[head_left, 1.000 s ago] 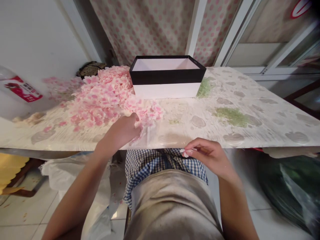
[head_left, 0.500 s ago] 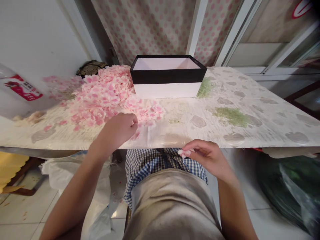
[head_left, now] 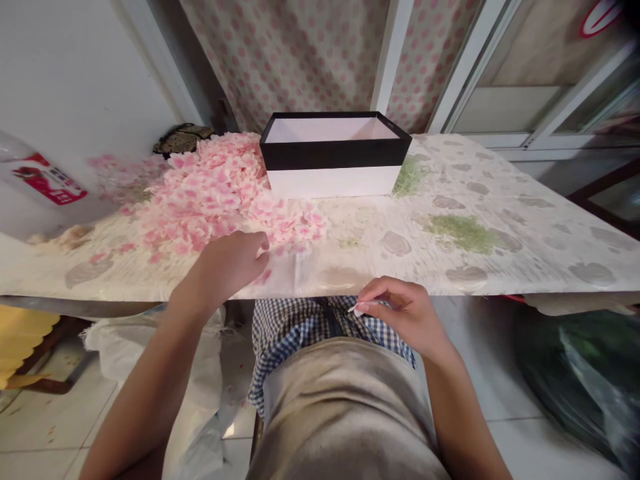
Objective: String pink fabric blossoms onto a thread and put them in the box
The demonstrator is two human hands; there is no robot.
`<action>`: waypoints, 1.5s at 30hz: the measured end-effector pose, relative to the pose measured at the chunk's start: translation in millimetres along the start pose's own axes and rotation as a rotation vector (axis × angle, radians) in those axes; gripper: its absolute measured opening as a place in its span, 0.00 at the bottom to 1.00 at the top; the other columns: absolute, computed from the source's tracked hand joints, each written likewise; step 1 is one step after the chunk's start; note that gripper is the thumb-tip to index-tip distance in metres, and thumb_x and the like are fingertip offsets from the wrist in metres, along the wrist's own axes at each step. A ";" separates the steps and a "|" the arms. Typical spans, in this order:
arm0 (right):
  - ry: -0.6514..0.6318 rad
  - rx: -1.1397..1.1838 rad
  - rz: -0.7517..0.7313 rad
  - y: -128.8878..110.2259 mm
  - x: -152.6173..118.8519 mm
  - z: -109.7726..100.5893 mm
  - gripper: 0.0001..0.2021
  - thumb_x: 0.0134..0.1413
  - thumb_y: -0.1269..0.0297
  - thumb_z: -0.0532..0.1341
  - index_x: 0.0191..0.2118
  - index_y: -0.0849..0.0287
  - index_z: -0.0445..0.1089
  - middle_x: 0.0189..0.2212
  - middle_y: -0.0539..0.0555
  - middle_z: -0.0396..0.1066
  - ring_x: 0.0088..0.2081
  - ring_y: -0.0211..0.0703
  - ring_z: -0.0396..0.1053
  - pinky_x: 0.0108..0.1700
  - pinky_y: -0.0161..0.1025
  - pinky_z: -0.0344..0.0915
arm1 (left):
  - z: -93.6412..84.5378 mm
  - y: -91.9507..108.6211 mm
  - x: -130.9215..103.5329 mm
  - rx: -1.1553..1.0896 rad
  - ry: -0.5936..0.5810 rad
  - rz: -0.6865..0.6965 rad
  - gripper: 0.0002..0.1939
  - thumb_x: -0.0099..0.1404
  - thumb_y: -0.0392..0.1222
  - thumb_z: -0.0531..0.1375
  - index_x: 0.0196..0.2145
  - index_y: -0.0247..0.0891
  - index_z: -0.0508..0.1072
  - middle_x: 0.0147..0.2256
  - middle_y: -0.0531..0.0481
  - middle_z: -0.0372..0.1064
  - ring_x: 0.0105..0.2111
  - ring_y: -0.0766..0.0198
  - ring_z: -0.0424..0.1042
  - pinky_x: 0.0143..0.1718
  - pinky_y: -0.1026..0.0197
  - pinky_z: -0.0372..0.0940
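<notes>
My left hand (head_left: pixel 233 263) hovers at the front edge of a heap of pink artificial petals (head_left: pixel 200 193), its fingers curled inward. Whatever those fingers hold, if anything, is hidden behind the back of the hand. Over my lap, just off the table's front edge, my right hand (head_left: pixel 400 308) pinches a small pale petal (head_left: pixel 356 311) between thumb and fingertips. A loose pink petal (head_left: pixel 263 277) lies on the tablecloth (head_left: pixel 340 277) close to my left hand.
A white box with a black rim (head_left: pixel 335 153) stands at the back, petals against its left side. Green artificial sprigs (head_left: pixel 463 232) lie on the right, with more green stems (head_left: pixel 410 175) by the box. A white sack (head_left: pixel 150 353) hangs below the table at left.
My left hand has shifted slightly left and down. The right hand has moved a little left, and the petal it pinches now shows a smaller, thinner side.
</notes>
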State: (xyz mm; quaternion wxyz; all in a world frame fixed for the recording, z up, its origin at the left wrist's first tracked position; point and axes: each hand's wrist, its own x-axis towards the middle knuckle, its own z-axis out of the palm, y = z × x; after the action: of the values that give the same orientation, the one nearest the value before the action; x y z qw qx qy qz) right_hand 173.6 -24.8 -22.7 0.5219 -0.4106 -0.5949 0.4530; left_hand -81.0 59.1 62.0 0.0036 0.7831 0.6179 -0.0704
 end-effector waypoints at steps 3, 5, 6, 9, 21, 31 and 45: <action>-0.006 0.003 -0.009 1.1 -0.5 1.2 0.04 0.47 0.68 0.69 0.27 0.56 0.73 0.25 0.49 0.75 0.29 0.38 0.72 0.33 0.36 0.67 | 8.4 6.3 7.5 -0.039 0.003 0.034 0.19 0.65 0.47 0.47 0.43 0.33 0.71 0.38 0.38 0.73 0.36 0.49 0.73 0.30 0.57 0.58; -0.012 0.008 -0.008 2.5 -0.7 2.1 0.04 0.47 0.68 0.69 0.27 0.55 0.73 0.25 0.49 0.75 0.29 0.38 0.72 0.33 0.36 0.66 | 13.6 10.5 11.5 -0.069 -0.018 0.071 0.17 0.65 0.45 0.48 0.40 0.32 0.71 0.35 0.38 0.72 0.33 0.51 0.72 0.29 0.58 0.57; -0.016 0.009 -0.008 3.3 -0.7 2.4 0.04 0.47 0.68 0.69 0.27 0.55 0.73 0.25 0.49 0.75 0.29 0.38 0.72 0.33 0.37 0.66 | 15.4 12.0 13.0 -0.077 -0.023 0.085 0.16 0.64 0.43 0.48 0.37 0.32 0.71 0.33 0.39 0.72 0.31 0.53 0.72 0.29 0.58 0.56; -0.039 0.014 -0.022 4.8 -0.2 2.6 0.04 0.48 0.68 0.68 0.27 0.55 0.73 0.26 0.49 0.74 0.30 0.38 0.71 0.33 0.37 0.66 | 15.1 14.0 14.2 -0.081 -0.008 0.111 0.12 0.64 0.39 0.48 0.31 0.33 0.70 0.30 0.40 0.70 0.30 0.55 0.70 0.27 0.59 0.54; 0.061 0.006 -0.243 -18.6 -0.3 31.2 0.08 0.49 0.75 0.66 0.31 0.53 0.76 0.41 0.52 0.70 0.44 0.41 0.70 0.46 0.42 0.66 | -10.3 49.9 -47.4 -0.618 -0.054 0.463 0.10 0.66 0.45 0.54 0.29 0.39 0.65 0.14 0.61 0.58 0.16 0.72 0.57 0.20 0.69 0.51; 0.082 0.037 -0.336 -20.5 -6.6 27.8 0.11 0.49 0.79 0.64 0.33 0.53 0.76 0.32 0.50 0.74 0.34 0.39 0.72 0.36 0.39 0.68 | -12.6 48.8 -39.7 -0.992 -0.436 0.473 0.11 0.67 0.48 0.55 0.41 0.39 0.65 0.19 0.60 0.58 0.18 0.72 0.54 0.18 0.70 0.46; 0.066 0.021 -0.263 -21.5 -11.2 20.6 0.11 0.48 0.79 0.65 0.33 0.53 0.75 0.37 0.52 0.73 0.41 0.43 0.71 0.42 0.43 0.68 | -3.2 64.4 -41.4 -0.952 -0.329 0.516 0.14 0.68 0.43 0.52 0.26 0.36 0.61 0.21 0.59 0.48 0.21 0.73 0.50 0.21 0.66 0.44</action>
State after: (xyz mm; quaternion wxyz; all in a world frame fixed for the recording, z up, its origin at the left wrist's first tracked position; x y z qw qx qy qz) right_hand 154.1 -43.3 -5.6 0.6003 -0.3382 -0.6214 0.3730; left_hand -27.7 4.1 64.6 0.4695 0.7996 0.3614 0.0982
